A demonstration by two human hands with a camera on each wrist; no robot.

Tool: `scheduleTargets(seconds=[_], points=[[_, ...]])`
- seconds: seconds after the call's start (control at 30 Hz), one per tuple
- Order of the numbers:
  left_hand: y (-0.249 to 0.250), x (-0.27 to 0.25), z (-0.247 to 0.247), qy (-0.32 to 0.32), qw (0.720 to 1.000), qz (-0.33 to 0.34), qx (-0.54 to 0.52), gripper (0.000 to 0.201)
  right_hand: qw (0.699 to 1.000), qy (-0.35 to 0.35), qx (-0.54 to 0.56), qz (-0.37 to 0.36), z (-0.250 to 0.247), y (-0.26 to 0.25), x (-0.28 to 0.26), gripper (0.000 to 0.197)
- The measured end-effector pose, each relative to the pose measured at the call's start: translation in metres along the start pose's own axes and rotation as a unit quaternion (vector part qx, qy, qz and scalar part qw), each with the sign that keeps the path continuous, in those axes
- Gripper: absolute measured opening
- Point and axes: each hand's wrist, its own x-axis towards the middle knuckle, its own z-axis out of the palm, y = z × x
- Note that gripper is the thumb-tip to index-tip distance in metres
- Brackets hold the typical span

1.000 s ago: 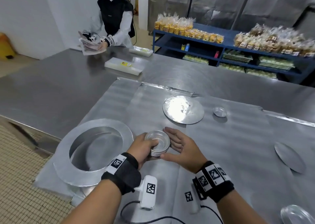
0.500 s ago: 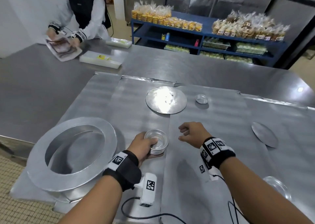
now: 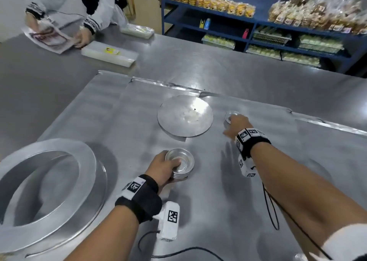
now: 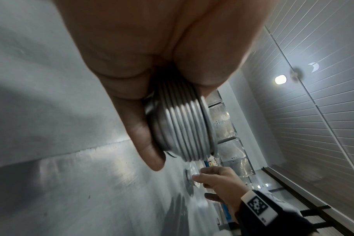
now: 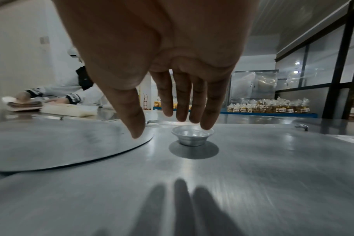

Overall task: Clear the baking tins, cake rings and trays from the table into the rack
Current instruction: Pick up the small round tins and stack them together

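Observation:
My left hand point(image 3: 164, 167) grips a stack of several small round tins point(image 3: 181, 163) near the table's middle; the stack's ribbed rims point(image 4: 184, 127) show under the thumb in the left wrist view. My right hand point(image 3: 235, 124) reaches out over a single small tin point(image 3: 232, 114) further back, fingers straight and spread. In the right wrist view the fingertips point(image 5: 207, 123) hover just above that small tin point(image 5: 192, 135) and hold nothing. A flat round metal disc point(image 3: 184, 115) lies left of it.
A large round tin with a wide flat rim point(image 3: 49, 187) sits at the table's front left. Another person point(image 3: 79, 12) works at the far left beside flat white packs point(image 3: 109, 55). Blue shelves point(image 3: 258, 22) with bagged baked goods stand behind the steel table point(image 3: 297, 181).
My right hand left the stack and stretched forward and right, out over the single small tin. The left hand has kept its hold on the stack.

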Motion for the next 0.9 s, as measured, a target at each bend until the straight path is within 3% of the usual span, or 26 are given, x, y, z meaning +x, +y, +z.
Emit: scheduleTargets(seconds=[0.23,0.4,0.5,0.7,0.9], points=[[-0.007,0.027,0.015,0.028,1.0,-0.003,0.007,0.027,0.996,-0.056,-0.01,0.07,0.005,0.027,0.069,0.073],[-0.015,0.029,0.014,0.033,0.999,-0.007,0.005,0.025,0.994,-0.064,0.044,0.073,0.002,0.029,0.07,0.054],[-0.02,0.024,0.011,0.033,0.999,-0.013,0.017,0.027,0.993,-0.046,0.074,0.077,-0.002,0.021,0.051,0.056],[-0.024,-0.002,0.002,0.012,1.0,-0.015,-0.007,0.02,0.983,-0.016,0.182,0.016,-0.014,-0.018,-0.017,0.092],[-0.022,-0.035,-0.012,-0.018,0.999,-0.016,-0.029,0.021,0.973,-0.015,0.216,-0.073,-0.025,-0.065,-0.117,0.091]])
